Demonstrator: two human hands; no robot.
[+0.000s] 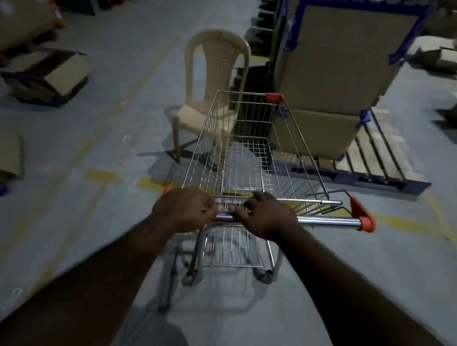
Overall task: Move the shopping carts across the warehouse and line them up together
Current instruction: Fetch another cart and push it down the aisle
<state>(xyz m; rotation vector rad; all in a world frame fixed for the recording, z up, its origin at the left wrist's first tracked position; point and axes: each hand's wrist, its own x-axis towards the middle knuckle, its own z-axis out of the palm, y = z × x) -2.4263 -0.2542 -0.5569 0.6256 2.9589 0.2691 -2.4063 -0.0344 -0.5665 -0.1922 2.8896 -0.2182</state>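
Left hand (pixel 183 209) and right hand (pixel 268 217) grip the chrome handle bar (pixel 330 219) near its left end. The silver wire shopping cart with orange caps (pixel 254 153) stretches lengthwise ahead toward a beige plastic chair (pixel 217 61).

One shopping cart (pixel 241 157) is seen: a chrome wire basket, capped at its corners in orange-red plastic, stood upright on its wheels on the grey floor. Its nose is pointed away and a little left. The chrome handle bar (pixel 330 219) is gripped by the left hand (pixel 183 210) and right hand (pixel 268 217), set close together towards the left end; the right end is left bare.
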